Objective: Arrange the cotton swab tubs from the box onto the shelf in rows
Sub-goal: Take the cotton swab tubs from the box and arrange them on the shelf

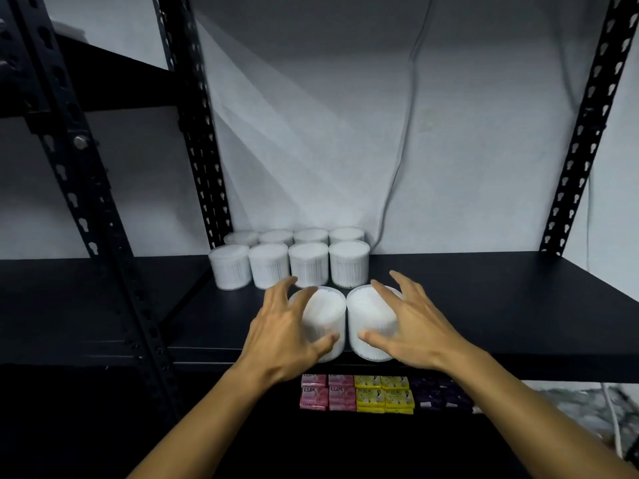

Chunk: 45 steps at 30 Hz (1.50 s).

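On the black shelf (484,305), near its front edge, two clear cotton swab tubs stand upright side by side, their walls touching or very nearly so. Round the left tub (325,316) the left hand (287,337) is curled, its thumb pressed low on the near wall and its fingers spread over the far rim. Round the right tub (370,316) the right hand (411,326) does the same in mirror, thumb low on the near side, fingers arched over the top (the index finger lies across the lid, the others are lifted a little). Just beyond the fingertips of both hands stand two rows of four tubs (290,261), packed close, the back row against the grey wall (345,133); the row nearest the hands lines up slightly to the left of the two held tubs. Left of the left hand rises a black slotted upright (86,202) of the rack, and another upright (581,160) stands far to the right of the right hand. Below the wrists, on the lower shelf, lie stacked soap packs: pink ones (326,392), yellow ones (385,395) and dark purple ones (439,395). A grey cable (397,167) hangs down the wall beyond the rows.
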Each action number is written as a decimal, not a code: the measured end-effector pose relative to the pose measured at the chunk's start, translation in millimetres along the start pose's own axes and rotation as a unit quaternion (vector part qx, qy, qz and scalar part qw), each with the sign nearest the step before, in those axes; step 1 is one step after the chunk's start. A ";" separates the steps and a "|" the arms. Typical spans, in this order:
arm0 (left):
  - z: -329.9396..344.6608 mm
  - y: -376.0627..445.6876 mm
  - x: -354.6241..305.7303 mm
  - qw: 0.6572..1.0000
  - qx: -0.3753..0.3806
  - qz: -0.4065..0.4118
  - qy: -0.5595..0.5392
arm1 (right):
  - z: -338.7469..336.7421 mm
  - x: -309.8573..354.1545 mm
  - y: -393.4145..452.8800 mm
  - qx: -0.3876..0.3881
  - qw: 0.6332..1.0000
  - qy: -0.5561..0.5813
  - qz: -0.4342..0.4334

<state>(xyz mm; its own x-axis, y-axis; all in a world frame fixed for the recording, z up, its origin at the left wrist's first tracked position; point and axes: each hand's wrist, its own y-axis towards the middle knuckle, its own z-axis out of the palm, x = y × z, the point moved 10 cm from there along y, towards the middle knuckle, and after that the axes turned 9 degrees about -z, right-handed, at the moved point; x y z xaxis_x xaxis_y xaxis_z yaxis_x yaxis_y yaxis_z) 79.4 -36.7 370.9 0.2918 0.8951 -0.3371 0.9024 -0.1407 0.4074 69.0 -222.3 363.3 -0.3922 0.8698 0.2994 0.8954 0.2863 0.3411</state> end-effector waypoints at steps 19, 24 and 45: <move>14.4 18.2 9.4 0.994 -0.028 0.089 0.050 | 32.7 4.6 28.1 -0.056 0.995 -0.020 -0.083; 24.9 40.9 21.9 0.996 -0.020 0.070 0.043 | 41.5 0.3 49.2 -0.064 0.995 -0.012 -0.077; 39.4 75.0 34.6 0.997 -0.029 0.064 0.036 | 48.2 -14.7 83.0 -0.076 0.993 -0.016 -0.094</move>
<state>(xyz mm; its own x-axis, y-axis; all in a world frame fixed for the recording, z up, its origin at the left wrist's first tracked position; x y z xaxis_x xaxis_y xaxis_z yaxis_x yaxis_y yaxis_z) 169.7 -32.9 356.3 0.3786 0.8994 -0.2184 0.8382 -0.2331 0.4930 159.3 -191.9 344.3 -0.5396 0.8203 0.1896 0.7638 0.3823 0.5200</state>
